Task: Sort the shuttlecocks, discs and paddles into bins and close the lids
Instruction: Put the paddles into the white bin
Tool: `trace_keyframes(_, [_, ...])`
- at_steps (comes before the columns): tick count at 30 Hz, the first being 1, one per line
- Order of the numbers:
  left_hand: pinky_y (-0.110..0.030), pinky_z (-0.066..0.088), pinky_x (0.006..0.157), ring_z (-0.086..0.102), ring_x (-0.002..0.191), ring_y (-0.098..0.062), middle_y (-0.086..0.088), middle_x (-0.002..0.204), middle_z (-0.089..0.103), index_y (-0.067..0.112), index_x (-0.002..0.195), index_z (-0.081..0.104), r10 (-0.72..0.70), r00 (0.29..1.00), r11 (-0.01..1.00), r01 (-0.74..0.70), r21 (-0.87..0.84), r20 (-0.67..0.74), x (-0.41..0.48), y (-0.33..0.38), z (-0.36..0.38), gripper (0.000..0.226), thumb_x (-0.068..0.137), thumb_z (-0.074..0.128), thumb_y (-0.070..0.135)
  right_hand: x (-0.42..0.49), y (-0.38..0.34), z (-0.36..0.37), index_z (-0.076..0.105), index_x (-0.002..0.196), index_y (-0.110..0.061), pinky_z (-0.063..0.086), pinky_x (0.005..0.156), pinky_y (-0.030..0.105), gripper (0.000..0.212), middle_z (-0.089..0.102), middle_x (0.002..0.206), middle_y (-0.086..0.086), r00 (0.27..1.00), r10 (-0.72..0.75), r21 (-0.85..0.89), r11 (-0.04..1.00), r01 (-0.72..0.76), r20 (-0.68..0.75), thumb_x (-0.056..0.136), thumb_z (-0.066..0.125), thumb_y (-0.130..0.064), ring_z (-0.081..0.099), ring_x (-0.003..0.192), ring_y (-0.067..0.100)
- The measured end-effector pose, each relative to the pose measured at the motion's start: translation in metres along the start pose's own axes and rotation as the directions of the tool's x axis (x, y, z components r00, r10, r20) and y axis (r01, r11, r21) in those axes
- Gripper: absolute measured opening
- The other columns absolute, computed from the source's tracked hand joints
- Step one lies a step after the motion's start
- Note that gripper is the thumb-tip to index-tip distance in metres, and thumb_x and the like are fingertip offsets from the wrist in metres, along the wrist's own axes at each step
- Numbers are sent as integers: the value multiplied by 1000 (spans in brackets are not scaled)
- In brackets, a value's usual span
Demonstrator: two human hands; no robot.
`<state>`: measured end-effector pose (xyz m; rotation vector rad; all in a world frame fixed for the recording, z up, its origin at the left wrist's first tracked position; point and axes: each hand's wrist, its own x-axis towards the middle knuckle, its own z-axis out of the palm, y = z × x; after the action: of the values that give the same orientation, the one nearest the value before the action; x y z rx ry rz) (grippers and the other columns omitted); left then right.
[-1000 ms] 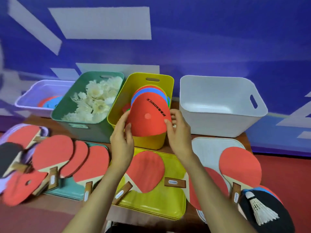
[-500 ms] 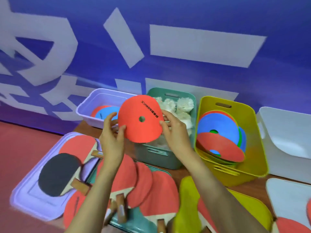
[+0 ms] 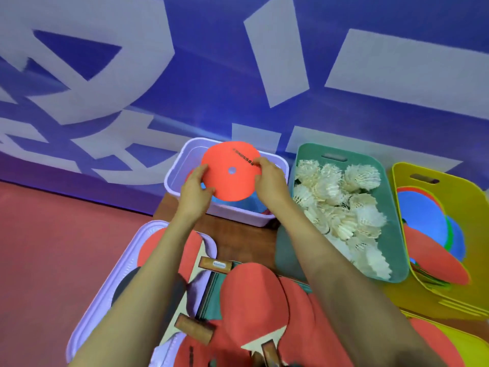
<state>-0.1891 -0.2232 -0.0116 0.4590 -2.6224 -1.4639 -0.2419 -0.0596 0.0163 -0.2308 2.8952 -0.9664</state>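
Observation:
I hold a red disc (image 3: pixel 229 178) with a centre hole over the lavender bin (image 3: pixel 182 165). My left hand (image 3: pixel 194 192) grips its left edge and my right hand (image 3: pixel 268 178) pinches its right edge. Blue and red discs lie partly hidden in that bin beneath it. The green bin (image 3: pixel 394 234) to the right is full of white shuttlecocks (image 3: pixel 341 205). The yellow bin (image 3: pixel 471 197) at the far right holds blue, red and green discs (image 3: pixel 423 221). Red paddles (image 3: pixel 254 295) with wooden handles lie on lids near me.
A lavender lid (image 3: pixel 111 282) lies at the front left with paddles on it, one black-faced. A green lid and a yellow lid (image 3: pixel 473 345) lie under other paddles. The bins stand against a blue wall with white shapes. Red floor lies to the left.
Both hands carried the red disc leftward from the yellow bin, past the green bin, to above the lavender bin. My view swung left with it.

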Motion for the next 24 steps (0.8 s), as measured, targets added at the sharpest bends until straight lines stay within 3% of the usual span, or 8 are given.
trace_keyframes(2, [-36, 20, 114, 16, 144, -28, -20, 154, 15, 12, 145, 32, -67, 994, 992, 57, 114, 82, 15, -7, 2, 71, 83, 66, 6, 11, 2, 11, 37, 140, -15, 32, 103, 39, 56, 35, 145, 18, 995, 50, -88, 995, -42, 91, 86, 41, -3, 33, 132, 36])
trace_keyframes(4, [-33, 15, 114, 9, 145, -28, -23, 154, 11, 12, 143, 37, -53, 998, 987, 46, 157, 43, 12, -12, 7, 66, 83, 66, 9, 6, 2, 18, 34, 142, -14, 29, 105, 37, 56, 23, 150, 16, 991, 71, -114, 992, -58, 110, 88, 47, -6, 28, 135, 35])
trace_keyframes(8, [-23, 25, 100, 40, 126, -30, -16, 131, 46, 7, 119, 58, 101, 991, 991, -92, 99, -87, -39, -26, 16, 39, 81, 61, 0, -44, 2, 23, 53, 126, -7, 34, 97, 32, 36, 48, 132, 12, 990, -115, -2, 993, 115, 86, 90, 53, -7, 46, 121, 29])
trace_keyframes(11, [-16, 29, 86, 48, 107, -26, -7, 110, 50, 6, 109, 61, 79, 989, 996, -73, 45, -127, -85, -43, 20, 29, 82, 58, -3, -82, 9, 39, 58, 119, -4, 35, 93, 27, 30, 56, 120, 12, 958, -248, 54, 969, 242, 147, 89, 54, -6, 52, 113, 27])
trace_keyframes(15, [-19, 30, 78, 47, 99, -19, 2, 105, 50, 13, 108, 61, -60, 988, 997, 67, 49, -140, -140, -71, 25, 28, 83, 58, 1, -110, 21, 69, 59, 116, -5, 39, 96, 36, 30, 57, 117, 13, 905, -273, 10, 958, 286, 327, 86, 54, -7, 51, 110, 29])
trace_keyframes(19, [-29, 32, 77, 45, 96, -32, -14, 100, 53, 9, 107, 60, -250, 964, 939, 263, 222, -86, -186, -108, 31, 25, 82, 60, 8, -120, 22, 101, 55, 117, -6, 34, 95, 36, 29, 53, 116, 15, 881, -163, -116, 965, 237, 444, 91, 54, -19, 47, 110, 32])
trace_keyframes(21, [-39, 37, 77, 45, 93, -37, -18, 98, 48, 7, 108, 57, -344, 933, 881, 361, 306, -109, -204, -118, 29, 27, 82, 63, 13, -124, 20, 116, 52, 122, -7, 31, 99, 36, 31, 50, 122, 14, 873, -138, -200, 946, 256, 467, 92, 49, -12, 44, 115, 33])
trace_keyframes(24, [-43, 41, 74, 51, 91, -41, -17, 100, 47, 7, 108, 49, -400, 905, 832, 424, 358, -143, -223, -117, 28, 36, 84, 65, 28, -129, 16, 133, 45, 128, -8, 36, 98, 39, 39, 48, 128, 15, 868, -51, -295, 929, 222, 495, 89, 47, -8, 43, 119, 35])
